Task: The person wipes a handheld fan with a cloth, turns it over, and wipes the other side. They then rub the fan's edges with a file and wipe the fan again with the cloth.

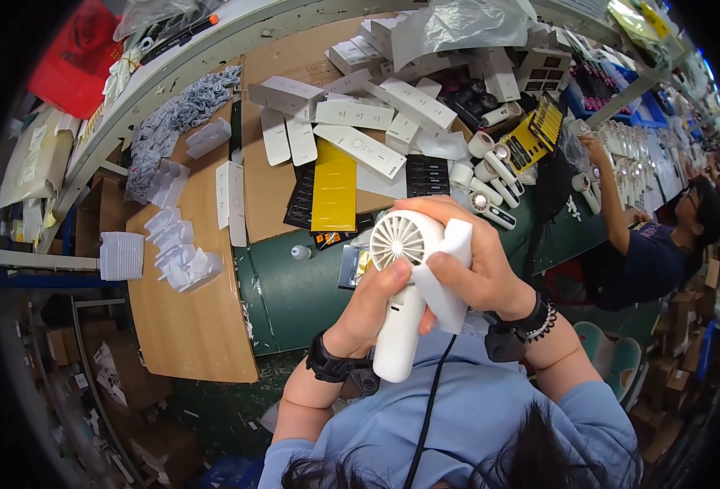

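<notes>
A white handheld fan (400,336) is held up in front of my chest, its round slatted head tilted up and its handle pointing down toward me. My left hand (364,303) grips it around the neck, with the thumb just below the grille. Between the fingers and thumb of my right hand (490,265) is a white pad (451,285), folded, cloth-like or foam-like, pressed against the side of the fan head. My left fingers are mostly hidden behind the fan.
White boxes (360,149) lie heaped across the table, near a yellow sheet (334,189). Several white fans (490,191) lie at right. A small bottle (300,253) stands on the green mat. White trays (121,256) and grey pouches (182,110) are at left. Another person (649,253) works at right.
</notes>
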Demonstrator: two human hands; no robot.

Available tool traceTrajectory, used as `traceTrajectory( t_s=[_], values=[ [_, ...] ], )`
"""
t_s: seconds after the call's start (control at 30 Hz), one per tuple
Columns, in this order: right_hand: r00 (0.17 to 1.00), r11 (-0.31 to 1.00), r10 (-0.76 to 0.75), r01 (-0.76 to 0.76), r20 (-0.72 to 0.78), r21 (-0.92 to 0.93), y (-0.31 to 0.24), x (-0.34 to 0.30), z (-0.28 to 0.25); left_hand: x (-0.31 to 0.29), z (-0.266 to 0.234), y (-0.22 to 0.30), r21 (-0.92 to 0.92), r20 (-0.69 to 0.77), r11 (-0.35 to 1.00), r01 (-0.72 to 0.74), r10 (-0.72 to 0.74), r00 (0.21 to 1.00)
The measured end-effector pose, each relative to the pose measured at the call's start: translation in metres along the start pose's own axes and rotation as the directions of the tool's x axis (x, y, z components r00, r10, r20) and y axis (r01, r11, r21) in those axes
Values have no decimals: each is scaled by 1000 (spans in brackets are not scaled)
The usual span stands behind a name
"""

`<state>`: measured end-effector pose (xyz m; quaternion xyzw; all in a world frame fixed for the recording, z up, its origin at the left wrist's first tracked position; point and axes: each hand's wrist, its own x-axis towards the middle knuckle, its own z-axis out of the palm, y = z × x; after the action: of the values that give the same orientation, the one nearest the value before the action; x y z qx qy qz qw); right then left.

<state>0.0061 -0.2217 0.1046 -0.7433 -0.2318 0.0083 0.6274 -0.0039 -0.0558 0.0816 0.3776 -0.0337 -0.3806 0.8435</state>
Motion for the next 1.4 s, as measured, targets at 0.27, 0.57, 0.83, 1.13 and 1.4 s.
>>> traceTrajectory(
  t_s=[0.27,0.57,0.83,1.13,1.4],
  values=[
    [969,905,246,-222,-21,364,-5,7,11,-2,5,3,108,-126,993,-40,54,991],
    [991,989,-136,137,9,-59,0,5,6,-10,2,8,65,-21,997,-50,52,998],
    [987,951,161,-158,10,265,-8,13,10,-8,-3,6,153,-44,985,-81,89,995],
    [996,996,-92,92,14,-4,-3,11,8,-12,2,8,129,-36,988,-86,91,995],
    [982,982,-190,190,-5,-1,9,8,11,-13,-2,10,138,48,984,-110,104,993]
  ],
)
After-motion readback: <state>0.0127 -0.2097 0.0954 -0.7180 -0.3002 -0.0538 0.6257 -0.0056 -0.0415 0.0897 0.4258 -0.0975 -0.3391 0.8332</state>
